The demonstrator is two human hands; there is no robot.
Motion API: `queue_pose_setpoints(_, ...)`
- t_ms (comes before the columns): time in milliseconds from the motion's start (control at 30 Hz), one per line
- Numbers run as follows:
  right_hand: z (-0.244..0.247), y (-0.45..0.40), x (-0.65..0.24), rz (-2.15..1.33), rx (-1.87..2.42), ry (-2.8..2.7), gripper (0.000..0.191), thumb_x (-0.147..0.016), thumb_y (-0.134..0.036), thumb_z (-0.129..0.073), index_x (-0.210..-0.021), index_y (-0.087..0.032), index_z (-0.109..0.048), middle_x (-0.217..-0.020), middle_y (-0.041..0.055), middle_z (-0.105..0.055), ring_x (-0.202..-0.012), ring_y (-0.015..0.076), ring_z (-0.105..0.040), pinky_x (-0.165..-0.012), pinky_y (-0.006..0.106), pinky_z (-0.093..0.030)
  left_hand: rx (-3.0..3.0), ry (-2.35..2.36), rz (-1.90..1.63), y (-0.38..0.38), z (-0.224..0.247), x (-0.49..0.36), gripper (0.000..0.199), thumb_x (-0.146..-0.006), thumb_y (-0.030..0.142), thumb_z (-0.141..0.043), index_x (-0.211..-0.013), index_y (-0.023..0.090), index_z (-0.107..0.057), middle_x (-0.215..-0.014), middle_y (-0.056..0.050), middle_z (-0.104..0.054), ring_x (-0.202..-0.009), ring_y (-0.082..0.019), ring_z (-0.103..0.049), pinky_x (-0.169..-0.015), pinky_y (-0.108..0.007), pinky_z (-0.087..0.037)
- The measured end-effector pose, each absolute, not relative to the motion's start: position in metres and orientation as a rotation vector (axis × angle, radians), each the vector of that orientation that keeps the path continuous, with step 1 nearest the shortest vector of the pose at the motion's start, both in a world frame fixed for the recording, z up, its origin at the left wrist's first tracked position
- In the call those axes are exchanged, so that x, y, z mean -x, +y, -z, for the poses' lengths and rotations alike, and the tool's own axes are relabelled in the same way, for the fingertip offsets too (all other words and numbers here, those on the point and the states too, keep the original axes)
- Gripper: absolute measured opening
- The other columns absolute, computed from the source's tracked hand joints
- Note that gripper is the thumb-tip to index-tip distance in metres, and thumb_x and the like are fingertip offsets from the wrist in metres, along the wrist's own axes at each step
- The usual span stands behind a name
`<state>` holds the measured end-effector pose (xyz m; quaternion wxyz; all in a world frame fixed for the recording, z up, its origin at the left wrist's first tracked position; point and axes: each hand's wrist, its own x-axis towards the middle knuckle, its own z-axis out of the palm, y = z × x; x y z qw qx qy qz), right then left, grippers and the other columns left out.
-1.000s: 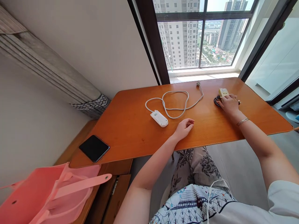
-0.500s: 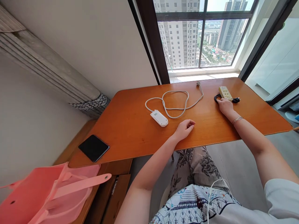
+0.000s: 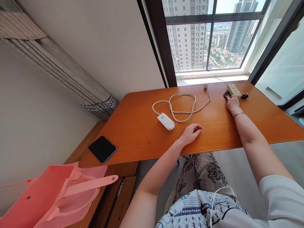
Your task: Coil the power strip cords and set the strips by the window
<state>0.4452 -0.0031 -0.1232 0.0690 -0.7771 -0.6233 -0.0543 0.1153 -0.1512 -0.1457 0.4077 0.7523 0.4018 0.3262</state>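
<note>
My right hand is closed at the near edge of a cream power strip, beside its coiled black cord; the fingertips are partly hidden. The strip's black plug lies to its right. My left hand rests on the table with fingers loosely curled and nothing visible in them. Up and left of it lies a white power strip, and its white cable loops across the table to a plug near the back edge.
A black tablet or phone lies at the left end of the wooden table. A pink bag sits at the lower left by a wooden cabinet. Behind are a tied curtain and a window.
The view has shifted slightly, so most things appear a little further right. My right hand stays at the cream power strip, and my left hand keeps its place on the table.
</note>
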Motion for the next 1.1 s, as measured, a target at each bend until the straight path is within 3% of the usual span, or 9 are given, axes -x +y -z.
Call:
queue_pose_setpoints(100, 0.13, -0.006, -0.446, 0.178, 2.304, -1.858, 0.058, -0.095, -0.019, -0.031, -0.148, -0.003, -0.05, -0.136, 0.0315, -0.053, -0.125, 0.0389, -0.05, -0.099, 0.051, -0.043, -1.908, 1.005, -0.822, -0.151, 0.146, -0.116, 0.016, -0.086, 0.025, -0.058, -0.095, 0.018, -0.069, -0.096, -0.007, -0.073, -0.087, -0.019, -0.068, -0.081, -0.034, -0.056)
queue_pose_setpoints(200, 0.133, -0.012, -0.447, 0.173, 2.247, -1.841, 0.061, -0.094, -0.022, -0.034, -0.15, -0.003, -0.047, -0.138, 0.033, -0.05, -0.125, 0.0405, -0.049, -0.099, 0.053, -0.042, -1.919, 0.998, -0.832, -0.15, 0.146, -0.116, 0.014, -0.086, 0.023, -0.058, -0.094, 0.018, -0.069, -0.095, -0.006, -0.074, -0.086, -0.019, -0.068, -0.08, -0.033, -0.056)
queue_pose_setpoints(367, 0.129, -0.025, -0.436, 0.152, 2.199, -1.83, 0.06, -0.092, -0.021, -0.038, -0.147, -0.005, -0.051, -0.148, 0.029, -0.045, -0.129, 0.0401, -0.046, -0.102, 0.054, -0.042, -1.922, 1.007, -0.83, -0.149, 0.146, -0.117, 0.015, -0.087, 0.023, -0.058, -0.095, 0.018, -0.069, -0.097, -0.007, -0.073, -0.088, -0.019, -0.068, -0.082, -0.034, -0.056)
queue_pose_setpoints(533, 0.127, -0.041, -0.389, 0.089, 1.919, -2.003, 0.052, -0.092, -0.022, -0.041, -0.138, -0.008, -0.062, -0.147, 0.022, -0.051, -0.132, 0.0346, -0.047, -0.111, 0.049, -0.039, -1.92, 1.005, -0.819, -0.149, 0.147, -0.117, 0.017, -0.087, 0.024, -0.057, -0.096, 0.017, -0.069, -0.098, -0.007, -0.073, -0.089, -0.019, -0.068, -0.083, -0.035, -0.056)
queue_pose_setpoints(633, 0.13, -0.052, -0.349, 0.05, 1.68, -2.153, 0.051, -0.092, -0.02, -0.045, -0.139, -0.009, -0.06, -0.147, 0.0197, -0.053, -0.134, 0.0316, -0.048, -0.115, 0.046, -0.037, -1.916, 1.001, -0.828, -0.148, 0.148, -0.117, 0.016, -0.087, 0.024, -0.057, -0.096, 0.017, -0.069, -0.098, -0.007, -0.073, -0.088, -0.019, -0.068, -0.083, -0.035, -0.056)
queue_pose_setpoints(800, 0.131, -0.07, -0.298, -0.018, 1.352, -2.422, 0.062, -0.086, -0.017, -0.054, -0.148, -0.013, -0.051, -0.16, 0.0152, -0.042, -0.143, 0.0321, -0.04, -0.119, 0.048, -0.033, -1.92, 1.0, -0.888, -0.149, 0.148, -0.117, 0.015, -0.087, 0.022, -0.056, -0.095, 0.017, -0.068, -0.097, -0.007, -0.073, -0.088, -0.019, -0.067, -0.084, -0.035, -0.057)
queue_pose_setpoints(933, 0.131, -0.079, -0.281, -0.022, 1.329, -2.562, 0.05, -0.093, -0.022, -0.05, -0.142, -0.013, -0.057, -0.132, 0.0183, -0.064, -0.129, 0.0325, -0.053, -0.116, 0.049, -0.034, -1.899, 1.015, -0.989, -0.148, 0.149, -0.116, 0.018, -0.087, 0.018, -0.055, -0.099, 0.018, -0.068, -0.1, -0.007, -0.073, -0.087, -0.018, -0.067, -0.082, -0.033, -0.057)
queue_pose_setpoints(1000, 0.134, -0.082, -0.281, -0.024, 1.357, -2.559, 0.049, -0.097, -0.024, -0.046, -0.143, -0.013, -0.055, -0.123, 0.0187, -0.067, -0.12, 0.0318, -0.058, -0.112, 0.048, -0.038, -1.893, 1.058, -1.056, -0.147, 0.15, -0.116, 0.019, -0.087, 0.015, -0.055, -0.1, 0.018, -0.067, -0.101, -0.007, -0.072, -0.086, -0.016, -0.066, -0.081, -0.032, -0.057)
queue_pose_setpoints(1100, 0.137, -0.079, -0.288, -0.025, 1.401, -2.453, 0.059, -0.095, -0.024, -0.05, -0.151, -0.01, -0.044, -0.145, 0.0212, -0.054, -0.132, 0.0323, -0.051, -0.113, 0.046, -0.039, -1.903, 1.135, -1.136, -0.145, 0.15, -0.115, 0.021, -0.085, 0.011, -0.054, -0.1, 0.018, -0.067, -0.102, -0.007, -0.069, -0.085, -0.016, -0.065, -0.078, -0.031, -0.057)
